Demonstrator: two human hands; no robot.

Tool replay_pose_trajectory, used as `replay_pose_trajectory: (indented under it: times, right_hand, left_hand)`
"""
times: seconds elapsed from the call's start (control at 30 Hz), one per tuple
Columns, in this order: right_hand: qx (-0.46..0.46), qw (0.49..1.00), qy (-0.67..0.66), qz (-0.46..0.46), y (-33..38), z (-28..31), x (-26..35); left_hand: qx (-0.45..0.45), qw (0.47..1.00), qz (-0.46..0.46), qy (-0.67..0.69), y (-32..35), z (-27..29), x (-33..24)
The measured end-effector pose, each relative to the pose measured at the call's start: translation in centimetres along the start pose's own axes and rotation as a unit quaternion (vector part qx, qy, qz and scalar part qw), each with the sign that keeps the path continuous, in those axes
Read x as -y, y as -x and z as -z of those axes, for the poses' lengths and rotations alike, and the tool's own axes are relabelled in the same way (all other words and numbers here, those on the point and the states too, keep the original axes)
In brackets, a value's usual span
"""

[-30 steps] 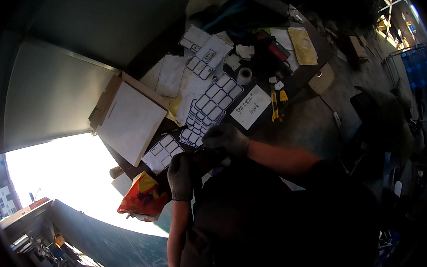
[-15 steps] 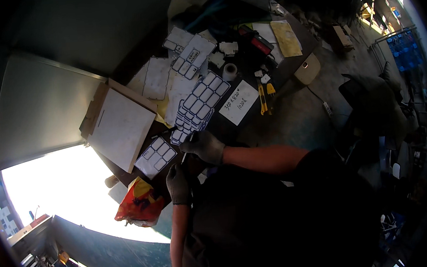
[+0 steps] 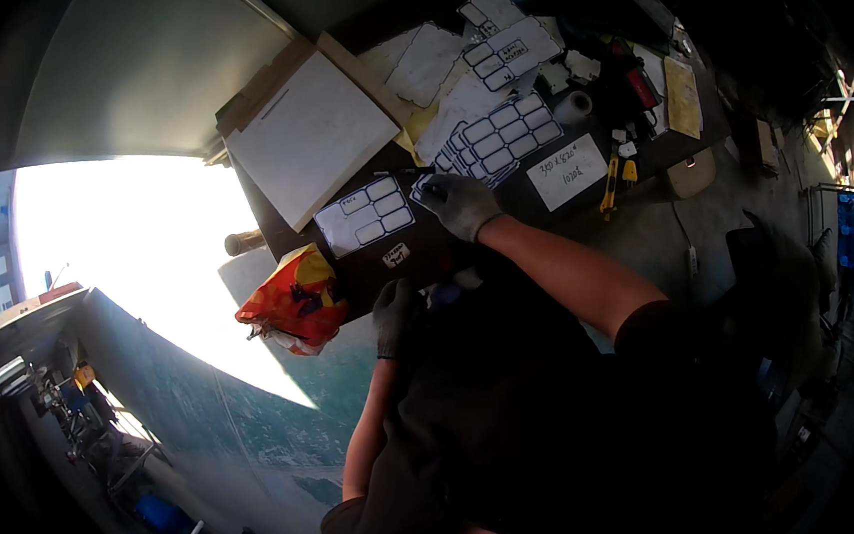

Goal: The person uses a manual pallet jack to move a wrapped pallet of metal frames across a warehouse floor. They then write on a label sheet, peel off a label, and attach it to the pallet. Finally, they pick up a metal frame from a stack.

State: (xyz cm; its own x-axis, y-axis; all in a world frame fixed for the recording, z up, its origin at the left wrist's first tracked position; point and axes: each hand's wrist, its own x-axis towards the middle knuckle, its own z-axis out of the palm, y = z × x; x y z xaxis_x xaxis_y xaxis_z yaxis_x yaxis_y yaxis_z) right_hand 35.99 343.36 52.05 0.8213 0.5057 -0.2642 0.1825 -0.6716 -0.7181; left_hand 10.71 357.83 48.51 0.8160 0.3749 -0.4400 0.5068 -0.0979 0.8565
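Observation:
My right hand [image 3: 462, 207], in a grey glove, reaches over the near end of a stack of white sheets with blue-outlined boxes [image 3: 512, 133]. Its fingers are bent together at the stack's edge; what they pinch, if anything, is hidden. My left hand [image 3: 397, 315], gloved too, is curled at the table's near edge, and its fingertips are too dark to show what they hold. Just beyond it lies a small white label [image 3: 396, 256] with handwriting. A single white sheet with blue-outlined boxes [image 3: 367, 218] lies left of my right hand, with a dark pen [image 3: 395, 172] at its far edge.
A large white board [image 3: 312, 140] leans across brown cardboard at the left. An orange and yellow plastic bag [image 3: 294, 303] sits at the near left corner. Toward the right are a handwritten white card [image 3: 567, 173], a tape roll [image 3: 573, 108] and a yellow cutter knife [image 3: 610, 187].
The view has swung, so the table appears higher and farther right. My hands have moved apart, and the small label now shows between them. The thin white stick near my right fingers is no longer visible.

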Motion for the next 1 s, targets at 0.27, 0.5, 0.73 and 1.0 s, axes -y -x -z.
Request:
replay_pose_trajectory:
  times: [0.27, 0.5, 0.73, 1.0]
  right_hand:
    - [-0.018, 0.988, 0.122, -0.094, -3.5, -9.7, 3.0]
    - [-0.038, 0.989, 0.1, -0.101, -5.2, -12.5, 1.4]
    - [0.058, 0.996, 0.024, -0.068, -0.1, -4.9, -0.5]
    - [-0.07, 0.992, -0.032, -0.097, 2.8, 4.1, -9.9]
  left_hand:
    - [-0.055, 0.996, 0.048, -0.046, 4.2, 1.8, -2.3]
    - [-0.068, 0.993, 0.057, 0.073, 5.0, 1.9, 2.5]
    - [-0.121, 0.992, 0.034, 0.016, 5.2, 3.1, -0.4]
    - [-0.009, 1.0, -0.009, 0.029, 0.9, 1.5, 0.9]
